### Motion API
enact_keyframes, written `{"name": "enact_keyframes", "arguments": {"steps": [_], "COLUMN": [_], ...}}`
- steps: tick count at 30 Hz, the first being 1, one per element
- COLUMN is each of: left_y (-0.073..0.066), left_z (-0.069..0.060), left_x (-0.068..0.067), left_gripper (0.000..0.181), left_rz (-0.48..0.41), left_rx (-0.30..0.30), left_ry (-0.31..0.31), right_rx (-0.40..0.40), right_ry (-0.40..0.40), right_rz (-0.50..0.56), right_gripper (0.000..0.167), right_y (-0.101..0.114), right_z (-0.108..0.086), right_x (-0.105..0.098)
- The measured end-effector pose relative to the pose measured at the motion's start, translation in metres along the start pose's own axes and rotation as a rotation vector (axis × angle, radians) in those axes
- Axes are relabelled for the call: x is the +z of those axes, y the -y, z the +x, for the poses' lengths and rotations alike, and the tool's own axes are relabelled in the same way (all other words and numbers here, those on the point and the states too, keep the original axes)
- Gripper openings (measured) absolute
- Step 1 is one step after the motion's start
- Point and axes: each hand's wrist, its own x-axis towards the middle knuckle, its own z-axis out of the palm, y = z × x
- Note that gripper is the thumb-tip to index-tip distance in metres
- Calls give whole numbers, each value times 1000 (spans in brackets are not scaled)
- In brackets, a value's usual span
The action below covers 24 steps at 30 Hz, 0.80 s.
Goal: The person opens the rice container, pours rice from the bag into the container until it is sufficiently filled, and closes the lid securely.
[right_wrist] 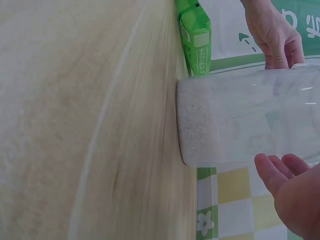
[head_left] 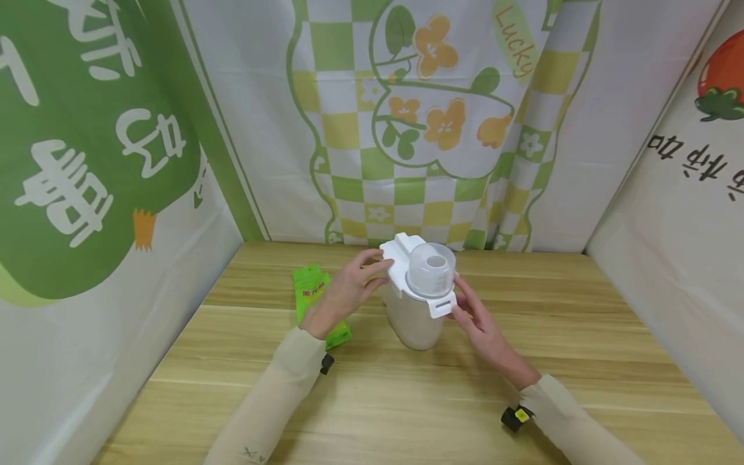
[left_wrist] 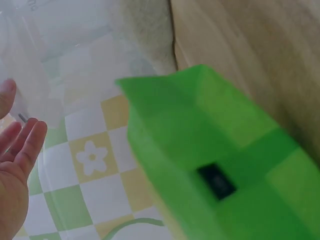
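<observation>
A clear tub [head_left: 415,329] stands upright with pale grains [right_wrist: 197,122] in its bottom, which look like rice. On it sits a white lid [head_left: 398,258] with a clear measuring cup [head_left: 433,271] upside down on top. My left hand [head_left: 354,284] touches the lid's left edge, thumb and fingers apart in the left wrist view. At the front right, my right hand [head_left: 482,323] touches the side of the white latch [head_left: 443,305], which sticks outward. Below it, fingers lie loosely along the tub's wall in the right wrist view; its thumb is hidden there.
A green packet [head_left: 314,284] lies on the wooden table [head_left: 395,400] left of the tub, partly behind my left forearm. A checked curtain [head_left: 407,187] hangs behind the table's back edge. Printed cloth walls [head_left: 75,194] flank both sides.
</observation>
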Motion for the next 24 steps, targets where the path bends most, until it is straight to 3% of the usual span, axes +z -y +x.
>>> {"name": "enact_keyframes", "arguments": {"steps": [6, 12, 20, 24], "left_y": [-6, -16, -40, -51], "left_z": [-4, -5, -6, -3], "left_x": [5, 2, -8, -3], "left_gripper": [37, 43, 84, 108], "left_rz": [16, 26, -111, -153], "left_rx": [9, -15, -257, -359], "left_ry": [-17, 69, 397, 450], "right_rx": [42, 5, -24, -26], "right_ry": [-24, -40, -55, -67], "right_rz": [-47, -45, -21, -24], "right_gripper": [57, 57, 60, 62], "right_y": [3, 4, 7, 8], "right_z": [0, 0, 0, 0], "right_x": [1, 2, 7, 9]}}
